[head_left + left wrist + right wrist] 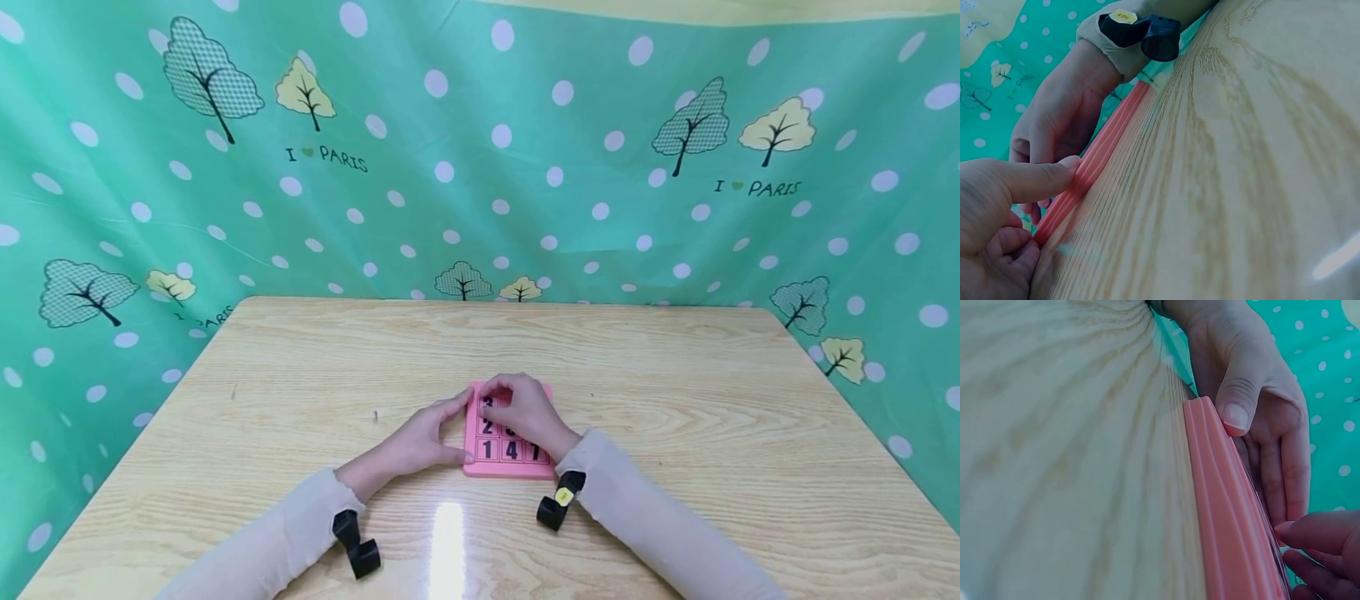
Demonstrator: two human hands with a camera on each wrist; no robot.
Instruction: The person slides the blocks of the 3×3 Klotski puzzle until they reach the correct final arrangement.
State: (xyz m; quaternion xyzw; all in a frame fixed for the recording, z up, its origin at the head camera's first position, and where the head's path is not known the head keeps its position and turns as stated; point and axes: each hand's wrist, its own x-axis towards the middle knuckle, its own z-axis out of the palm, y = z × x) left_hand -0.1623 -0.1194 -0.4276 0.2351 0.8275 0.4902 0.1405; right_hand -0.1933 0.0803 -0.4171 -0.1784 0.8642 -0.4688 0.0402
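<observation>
A pink number slide puzzle lies flat on the table, its tiles printed with black numerals. 1, 2 and 3 run up the left column, and 4 and 7 follow 1 along the near row. My left hand holds the frame's left side, thumb at the near corner and fingers farther up. Over the board, my right hand has its thumb and bent index finger apart around the 3 tile, covering much of the far and right tiles. From the left wrist view, the left thumb presses the puzzle's pink edge.
The wood-grain table extends around the puzzle. A green dotted curtain hangs behind and beside it. Black wrist cameras are strapped to the left sleeve and the right sleeve. A bright reflection lies on the near tabletop.
</observation>
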